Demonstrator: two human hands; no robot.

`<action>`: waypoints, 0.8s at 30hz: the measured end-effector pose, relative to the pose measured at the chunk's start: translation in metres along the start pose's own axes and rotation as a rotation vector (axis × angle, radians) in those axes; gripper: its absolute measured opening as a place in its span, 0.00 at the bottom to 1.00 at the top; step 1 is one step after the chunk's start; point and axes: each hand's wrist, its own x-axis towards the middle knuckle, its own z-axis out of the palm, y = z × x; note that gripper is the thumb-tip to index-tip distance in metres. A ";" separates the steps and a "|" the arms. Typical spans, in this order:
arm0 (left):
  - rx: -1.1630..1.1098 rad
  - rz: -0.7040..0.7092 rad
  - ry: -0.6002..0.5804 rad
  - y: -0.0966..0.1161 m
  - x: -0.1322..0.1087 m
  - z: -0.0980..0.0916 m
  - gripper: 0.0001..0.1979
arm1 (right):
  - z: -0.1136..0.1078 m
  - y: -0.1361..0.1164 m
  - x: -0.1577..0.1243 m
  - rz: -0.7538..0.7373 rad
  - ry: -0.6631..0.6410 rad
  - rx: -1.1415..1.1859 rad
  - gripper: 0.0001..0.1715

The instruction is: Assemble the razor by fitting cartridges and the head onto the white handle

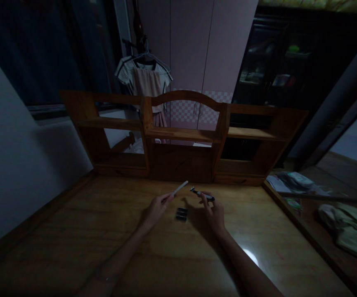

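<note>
My left hand (159, 206) is closed around the lower end of a slim whitish stick (180, 189), which looks like a toothbrush and slants up to the right. In my right hand (214, 211) is a razor (204, 195) with a dark and grey handle, its head pointing left toward the stick's tip. The two things are a short gap apart above the desk. Between and below my hands, a small pack of dark razor cartridges (181, 214) lies on the wooden desk (128, 247); its details are dim.
A wooden shelf unit (181, 134) stands along the desk's far edge. To the left is a white wall (8, 156). Papers (296, 183) and a pale green cloth (351, 227) lie beyond the right edge. Clothes hang (147, 78) behind the shelf. The room is dim.
</note>
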 end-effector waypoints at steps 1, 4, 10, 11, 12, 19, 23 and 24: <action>-0.026 0.008 -0.013 0.001 0.000 0.000 0.21 | 0.000 0.000 0.000 -0.006 -0.002 -0.002 0.15; -0.056 0.030 -0.080 0.008 -0.002 0.003 0.21 | 0.000 0.002 0.000 -0.023 -0.011 -0.002 0.15; 0.000 0.018 -0.033 0.001 -0.001 0.002 0.21 | 0.001 0.004 0.000 -0.054 -0.014 0.001 0.15; -0.004 0.008 -0.014 -0.002 0.000 0.001 0.21 | 0.001 0.004 0.000 -0.051 -0.011 0.001 0.15; -0.015 0.000 -0.001 -0.005 0.001 0.001 0.21 | 0.001 0.004 -0.001 -0.046 -0.010 0.001 0.15; -0.098 0.011 -0.085 0.003 0.000 0.004 0.22 | 0.001 0.001 0.000 -0.068 -0.022 0.012 0.15; -0.043 0.040 -0.102 0.006 -0.002 0.005 0.21 | 0.000 0.000 0.001 -0.084 -0.012 0.009 0.15; -0.023 0.033 -0.088 0.005 -0.002 0.004 0.21 | 0.000 0.000 0.001 -0.082 -0.006 0.004 0.15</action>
